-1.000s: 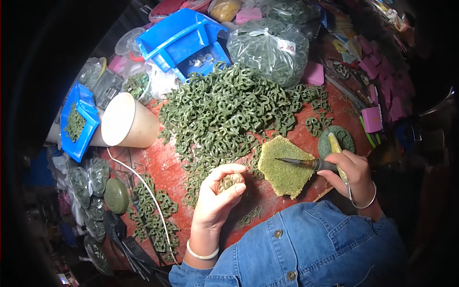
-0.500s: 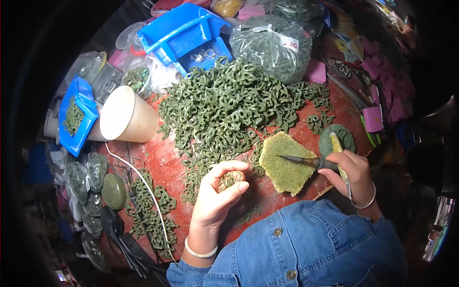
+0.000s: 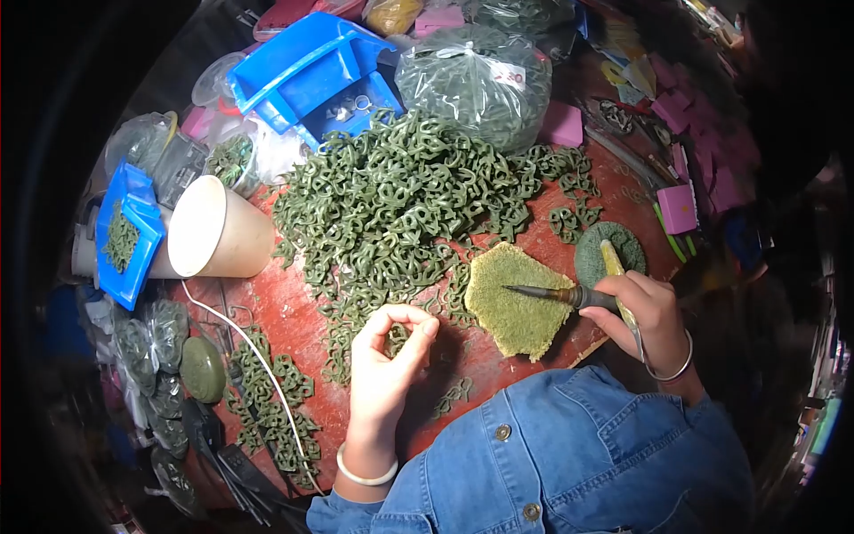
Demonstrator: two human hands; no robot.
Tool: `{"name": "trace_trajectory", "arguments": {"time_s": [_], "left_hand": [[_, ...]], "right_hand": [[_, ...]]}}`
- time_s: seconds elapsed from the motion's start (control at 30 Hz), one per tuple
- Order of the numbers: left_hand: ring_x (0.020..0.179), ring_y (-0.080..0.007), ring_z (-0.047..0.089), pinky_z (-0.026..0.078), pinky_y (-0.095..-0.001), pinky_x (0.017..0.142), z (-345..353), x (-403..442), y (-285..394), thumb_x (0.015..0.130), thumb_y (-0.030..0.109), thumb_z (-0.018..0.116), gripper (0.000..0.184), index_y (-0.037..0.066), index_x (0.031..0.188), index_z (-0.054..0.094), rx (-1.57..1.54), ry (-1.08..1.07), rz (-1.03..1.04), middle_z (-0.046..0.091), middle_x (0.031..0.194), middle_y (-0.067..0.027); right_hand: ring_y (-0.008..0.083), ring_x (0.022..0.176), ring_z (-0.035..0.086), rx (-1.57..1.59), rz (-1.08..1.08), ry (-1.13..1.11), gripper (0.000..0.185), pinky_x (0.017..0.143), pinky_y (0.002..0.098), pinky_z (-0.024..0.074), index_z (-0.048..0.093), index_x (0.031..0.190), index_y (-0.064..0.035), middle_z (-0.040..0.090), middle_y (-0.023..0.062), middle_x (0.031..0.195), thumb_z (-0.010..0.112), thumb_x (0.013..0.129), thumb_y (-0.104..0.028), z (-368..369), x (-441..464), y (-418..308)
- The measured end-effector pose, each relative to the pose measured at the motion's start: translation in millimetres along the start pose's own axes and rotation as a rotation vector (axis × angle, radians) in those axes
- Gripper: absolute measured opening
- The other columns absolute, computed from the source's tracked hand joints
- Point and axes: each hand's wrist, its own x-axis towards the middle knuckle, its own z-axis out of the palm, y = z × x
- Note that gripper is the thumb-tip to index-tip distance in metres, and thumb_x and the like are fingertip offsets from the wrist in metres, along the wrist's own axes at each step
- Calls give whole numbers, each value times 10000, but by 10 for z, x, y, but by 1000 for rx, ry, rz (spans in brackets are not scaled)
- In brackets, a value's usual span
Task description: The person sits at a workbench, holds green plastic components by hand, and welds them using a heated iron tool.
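Observation:
My left hand (image 3: 384, 369) is closed in a pinch above the red table, thumb and forefinger tips together; whatever lies between them is too small or hidden to name. My right hand (image 3: 642, 322) grips a dark pen-like tool (image 3: 569, 295) with a pointed tip, along with a yellow-handled tool (image 3: 614, 260). The dark tip lies over a rough yellow-green pad (image 3: 518, 316). Beside the right hand rests a round dark green pad (image 3: 612, 247). Beyond my left hand spreads a large heap of small green looped pieces (image 3: 400, 196).
A white cup (image 3: 222, 230) lies tilted at the left, near a small blue tray (image 3: 133, 222). Behind the heap are a blue bin (image 3: 311, 67) and a clear bag of green pieces (image 3: 476, 89). A white cable (image 3: 245, 334) crosses the red table (image 3: 445, 427).
My left hand's fingers have come together, and the round looped piece seen between them earlier no longer shows there. The whole view has shifted slightly; my right hand keeps its grip.

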Motion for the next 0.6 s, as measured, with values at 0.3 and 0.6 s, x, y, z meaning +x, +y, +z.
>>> {"name": "trace_trajectory", "arguments": {"time_s": [0.3,0.6], "left_hand": [[674,-270,602,493,-357,630,204,62,-62,889,17,735,69,16,939,688,1086,211,686,591,766,-124],[638,-273,586,486,-363,605,149,40,-50,877,-6,726,172,53,1039,727,1074,234,612,564,762,-116]], "right_hand": [[293,663,664,-2,6,13,300,580,377,497,684,970,-47,648,93,783,865,788,-201,-1,-6,-10],[286,671,671,-7,9,11,306,586,374,510,682,977,-54,656,87,792,867,786,-205,-37,15,-29]]}}
